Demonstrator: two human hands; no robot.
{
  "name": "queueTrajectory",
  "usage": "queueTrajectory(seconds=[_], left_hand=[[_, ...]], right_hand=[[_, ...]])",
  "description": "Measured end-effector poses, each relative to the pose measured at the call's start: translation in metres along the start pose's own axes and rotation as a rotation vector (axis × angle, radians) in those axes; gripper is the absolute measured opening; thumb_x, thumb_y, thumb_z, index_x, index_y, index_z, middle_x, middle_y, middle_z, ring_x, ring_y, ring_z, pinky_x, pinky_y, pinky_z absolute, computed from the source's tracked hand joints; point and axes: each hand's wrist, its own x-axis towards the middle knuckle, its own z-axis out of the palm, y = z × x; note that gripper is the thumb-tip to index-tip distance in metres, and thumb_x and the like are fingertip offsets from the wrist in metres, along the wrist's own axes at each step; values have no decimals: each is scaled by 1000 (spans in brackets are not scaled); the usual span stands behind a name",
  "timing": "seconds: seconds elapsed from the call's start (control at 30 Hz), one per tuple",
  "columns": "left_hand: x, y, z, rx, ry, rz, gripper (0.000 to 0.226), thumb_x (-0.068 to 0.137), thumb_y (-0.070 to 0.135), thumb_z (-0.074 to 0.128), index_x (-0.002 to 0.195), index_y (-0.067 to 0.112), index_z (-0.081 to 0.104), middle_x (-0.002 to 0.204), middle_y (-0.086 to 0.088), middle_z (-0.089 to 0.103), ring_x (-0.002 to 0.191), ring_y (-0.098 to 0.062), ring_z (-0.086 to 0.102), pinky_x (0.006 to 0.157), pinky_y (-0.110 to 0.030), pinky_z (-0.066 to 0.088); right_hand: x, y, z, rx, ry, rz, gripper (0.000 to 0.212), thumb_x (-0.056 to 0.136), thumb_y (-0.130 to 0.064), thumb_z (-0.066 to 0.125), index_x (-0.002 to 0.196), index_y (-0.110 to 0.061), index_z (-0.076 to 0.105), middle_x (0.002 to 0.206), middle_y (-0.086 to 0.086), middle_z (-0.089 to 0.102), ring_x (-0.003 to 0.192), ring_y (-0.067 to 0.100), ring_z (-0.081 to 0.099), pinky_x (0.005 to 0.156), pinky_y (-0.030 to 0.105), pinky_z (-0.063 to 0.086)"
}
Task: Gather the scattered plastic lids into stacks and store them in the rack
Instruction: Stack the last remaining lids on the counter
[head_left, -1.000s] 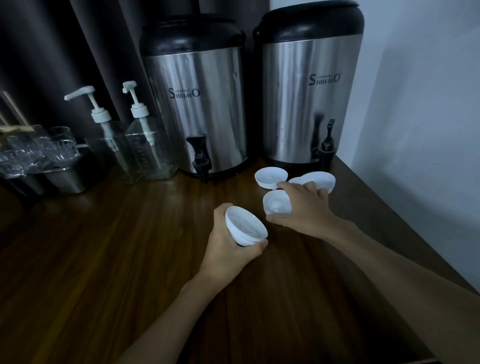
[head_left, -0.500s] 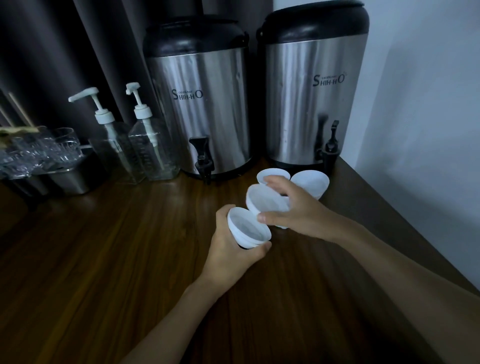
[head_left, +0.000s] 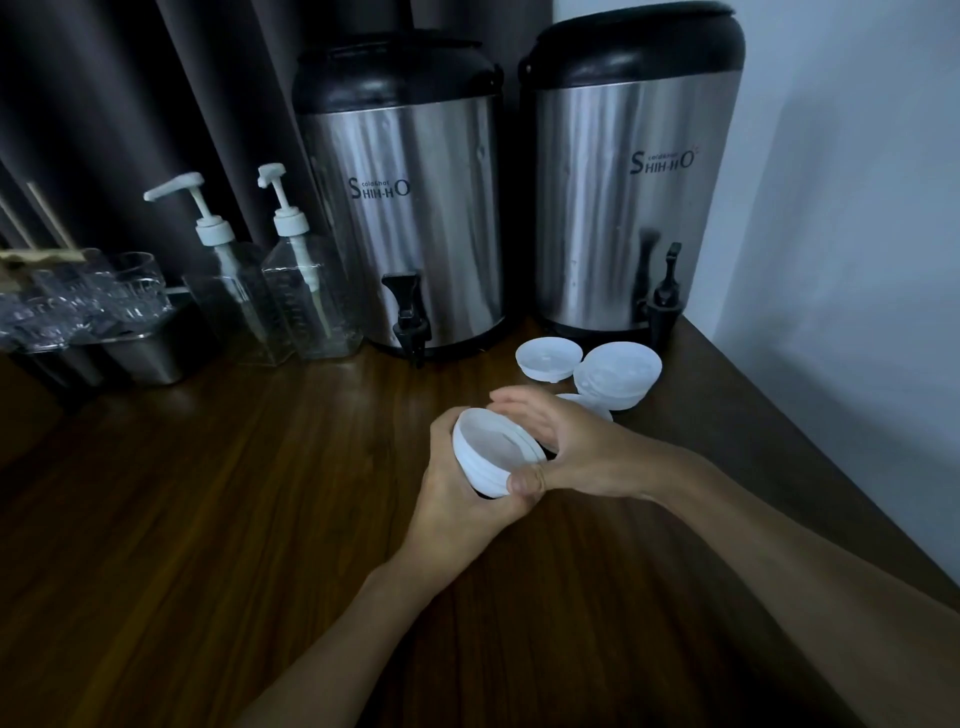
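Your right hand has now brought its lid onto the lid stack; both hands' fingers grasp it, left hand underneath. Loose lids lie far right on the wooden desk, near steel dispensers.

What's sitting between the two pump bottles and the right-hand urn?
The left urn, its black tap facing the counter, stands between the pump bottles and the right urn, seen from the head camera.

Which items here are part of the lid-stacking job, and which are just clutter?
In play:
- lid stack, gripped by left hand and right hand
- loose lid
- lid pile
- partly hidden lid

Bystanders:
- two steel dispensers
- pump bottles
- glasses

No rack visible.
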Motion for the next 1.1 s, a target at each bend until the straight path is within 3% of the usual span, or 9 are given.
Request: queueTrajectory(seconds=[0.17, 0.3, 0.4, 0.47, 0.57, 0.63, 0.7, 0.97, 1.1], left_hand=[[1, -2, 3, -5, 3, 3, 86, 68, 14, 91, 127, 36, 34, 119, 7, 56, 108, -7, 63, 78, -19, 56], [2, -3, 4, 17, 0, 9, 86, 67, 14, 91, 126, 38, 33, 116, 6, 58, 105, -11, 66, 74, -23, 58], [2, -1, 3, 40, -17, 0, 86, 67, 14, 94, 126, 36, 35, 116, 10, 57, 106, -6, 63, 76, -21, 57], [1, -1, 1, 49, -15, -20, 90, 66, 23, 94, 131, 37, 34, 121, 14, 53, 112, -2, 58, 81, -17, 54], [1, -2, -1, 60, 8, -56, 92, 66, 28, 94, 134, 35, 32, 120, 18, 49, 114, 2, 52, 81, -11, 50], [1, -2, 0, 62, 10, -69, 93, 66, 27, 94, 134, 33, 32, 119, 18, 49, 114, 5, 50, 80, -8, 48], [1, -2, 0, 65, 7, -68, 93, 66, 25, 94, 135, 32, 33, 119, 18, 48, 113, 7, 49, 79, -7, 48], [2, -3, 0, 64, 19, -77, 93, 65, 25, 95, 134, 33, 32, 120, 18, 48, 113, 6, 50, 79, -7, 48], [2, -4, 0, 61, 19, -79, 93, 65, 22, 95, 134, 31, 33, 119, 19, 49, 112, 8, 50, 79, -7, 48]], right_hand=[[3, 5, 9, -58, 87, 25, 89, 77, -37, 85, 149, -28, 35, 148, -11, 47, 137, 5, 43, 114, 36, 40], [1, 9, 18, -83, 134, 16, 90, 79, -46, 81, 152, -28, 31, 150, -10, 44, 137, 6, 42, 111, 33, 41], [2, 9, 11, -109, 125, 17, 84, 85, -57, 68, 153, -28, 31, 150, -7, 47, 137, 6, 42, 110, 30, 40], [4, 9, 2, -140, 232, 15, 70, 92, -58, 55, 152, -28, 34, 145, -7, 53, 136, 9, 44, 112, 33, 37], [6, 22, -19, -575, 430, 103, 72, 89, -64, 55, 150, -31, 35, 138, -5, 55, 133, 18, 37, 111, 41, 24], [5, 29, -24, -785, 400, 163, 79, 86, -68, 56, 151, -32, 29, 141, -5, 52, 129, 21, 33, 100, 41, 20], [4, 34, -26, -834, 372, 169, 83, 85, -69, 56, 152, -32, 26, 145, -5, 49, 128, 22, 33, 99, 43, 20], [8, 30, -27, -835, 307, 191, 92, 77, -69, 65, 152, -37, 22, 152, -4, 41, 134, 21, 25, 101, 44, 19], [2, 20, -28, -817, 227, 216, 91, 81, -62, 67, 155, -38, 19, 152, -5, 38, 121, 15, 20, 93, 38, 20]])
